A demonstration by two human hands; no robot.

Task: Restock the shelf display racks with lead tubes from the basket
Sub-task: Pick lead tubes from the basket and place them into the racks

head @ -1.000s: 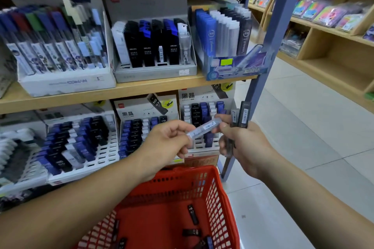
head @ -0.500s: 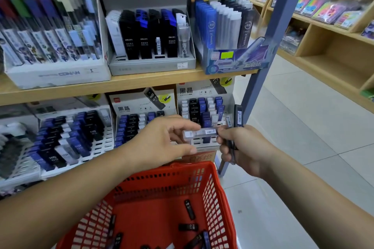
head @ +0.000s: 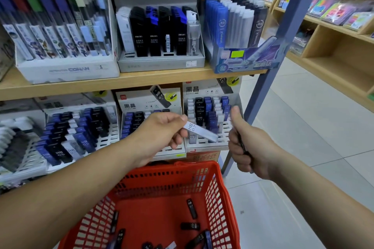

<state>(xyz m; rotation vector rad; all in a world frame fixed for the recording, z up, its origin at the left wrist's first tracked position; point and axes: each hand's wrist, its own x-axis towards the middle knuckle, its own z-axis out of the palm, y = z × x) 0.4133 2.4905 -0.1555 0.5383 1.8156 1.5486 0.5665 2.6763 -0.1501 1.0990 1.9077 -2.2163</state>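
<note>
Left hand (head: 162, 133) pinches white lead tube (head: 200, 130), tip near rack (head: 204, 144) at 12 o'clock | right hand (head: 247, 147) at 3 o'clock grips dark tube (head: 242, 144), thumb up | basket (head: 182, 167) at 6 o'clock holds loose tubes (head: 191, 208)

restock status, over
Left hand pinches white tube at rack. Right hand grips dark tube. Spare tubes in basket. Nothing blocking.

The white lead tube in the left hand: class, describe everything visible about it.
The white lead tube is a slim, flat, pale, plastic-looking case printed HB 0.7. The left hand pinches one end; the free end slants down and right before the lower-shelf rack. Whether it touches the rack is unclear.
</note>
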